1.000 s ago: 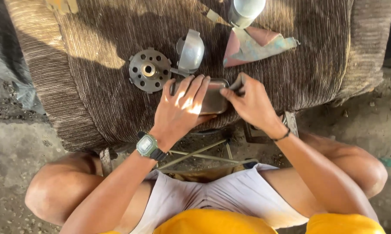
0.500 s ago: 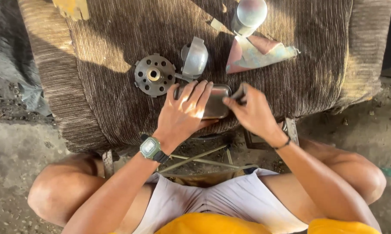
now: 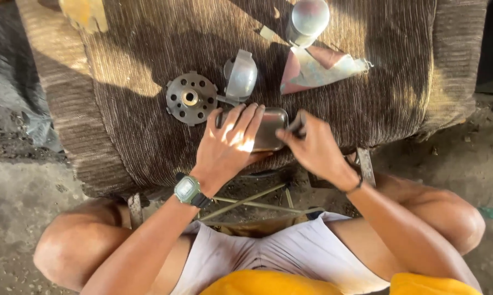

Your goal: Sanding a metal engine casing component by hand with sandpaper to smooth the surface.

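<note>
Metal casing (image 3: 271, 127) pinned flat under the left hand (image 3: 227, 146) at the centre of the frame.

It is a rounded, dull grey piece lying on a brown ribbed cushion (image 3: 148, 43); the left hand's fingers (image 3: 245, 117) lie spread and narrow across its left half, pressing down, a green wristwatch (image 3: 187, 189) on that wrist. The right hand (image 3: 312, 147) meets the casing's right end, its fingers pinched shut on a small dark tool (image 3: 297, 124) whose shape is too hidden to tell. Just above and left lies a round perforated metal disc (image 3: 191, 98), beside it a curved metal cover (image 3: 241, 76). Further up sit a silvery cylinder (image 3: 308, 21) and a crumpled scrap of pinkish paper (image 3: 317, 68).
</note>
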